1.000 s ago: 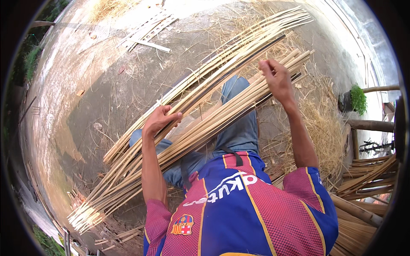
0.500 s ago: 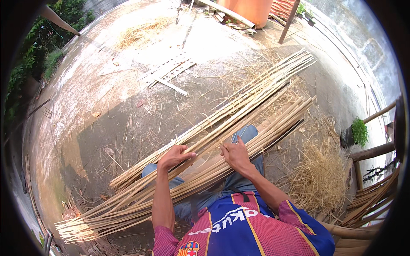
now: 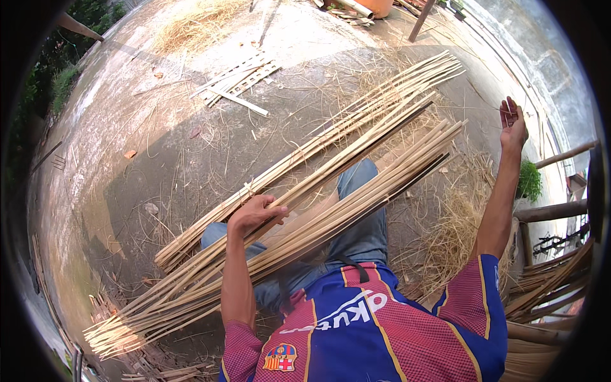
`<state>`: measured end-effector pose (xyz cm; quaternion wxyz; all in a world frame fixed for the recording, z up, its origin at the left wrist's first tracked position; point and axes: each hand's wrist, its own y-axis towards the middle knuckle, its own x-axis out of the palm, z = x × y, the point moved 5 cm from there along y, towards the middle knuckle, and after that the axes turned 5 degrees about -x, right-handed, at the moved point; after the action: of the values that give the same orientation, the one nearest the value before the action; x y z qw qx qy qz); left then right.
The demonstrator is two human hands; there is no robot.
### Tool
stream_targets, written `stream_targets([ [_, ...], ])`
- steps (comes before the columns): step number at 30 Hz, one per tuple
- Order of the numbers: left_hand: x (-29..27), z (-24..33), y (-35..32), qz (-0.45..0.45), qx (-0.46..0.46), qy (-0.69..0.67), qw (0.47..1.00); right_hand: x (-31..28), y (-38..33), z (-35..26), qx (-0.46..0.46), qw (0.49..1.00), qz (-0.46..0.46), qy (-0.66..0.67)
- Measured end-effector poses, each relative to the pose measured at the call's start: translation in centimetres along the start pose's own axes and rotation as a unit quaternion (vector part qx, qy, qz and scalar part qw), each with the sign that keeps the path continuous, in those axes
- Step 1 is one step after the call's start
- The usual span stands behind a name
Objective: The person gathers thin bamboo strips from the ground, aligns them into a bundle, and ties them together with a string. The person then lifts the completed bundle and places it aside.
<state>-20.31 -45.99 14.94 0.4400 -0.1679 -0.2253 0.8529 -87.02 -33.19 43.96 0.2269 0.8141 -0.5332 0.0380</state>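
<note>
My left hand (image 3: 254,215) is closed around a small group of long, thin bamboo strips (image 3: 347,167), pale with one dark edge, slanting up to the right. Nearer to me, a thicker bundle of strips (image 3: 344,219) lies across my legs. Both groups run together at the lower left. Beyond them, another strip bundle (image 3: 375,105) lies along the ground. Out to the right, away from the strips, my right hand (image 3: 513,127) is raised with its fingers loosely apart. A faint thin line shows beside it; whether the hand touches it is unclear.
Dry straw-like shavings (image 3: 439,235) lie by my right side, with another straw heap (image 3: 197,25) far off. Flat white slatted pieces (image 3: 238,83) rest on the concrete. Wooden poles (image 3: 550,211) and a green plant (image 3: 529,181) stand at right.
My right hand has left the strips and swung out far to the right. The left hand still grips its group of strips. The view has shifted slightly.
</note>
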Motion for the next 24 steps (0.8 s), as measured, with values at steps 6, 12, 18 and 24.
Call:
stream_targets([
  [6,0.3,-2.7,0.5,0.003,-0.005,0.005,1.000,1.7,8.6,-1.7,-0.157,0.975,-0.015,-0.160],
  [12,0.1,-2.4,0.6,0.042,-0.019,0.075,0.996,9.7,6.3,3.4,-0.059,0.520,-0.379,-0.763],
  [18,0.7,-2.2,-0.1,0.074,-0.049,0.047,0.995,20.9,-30.8,12.7,-0.191,0.525,-0.636,-0.533],
  [24,1.0,-0.1,-0.3,0.083,-0.068,0.060,0.992,19.2,-41.1,16.4,-0.268,0.620,-0.640,-0.366],
])
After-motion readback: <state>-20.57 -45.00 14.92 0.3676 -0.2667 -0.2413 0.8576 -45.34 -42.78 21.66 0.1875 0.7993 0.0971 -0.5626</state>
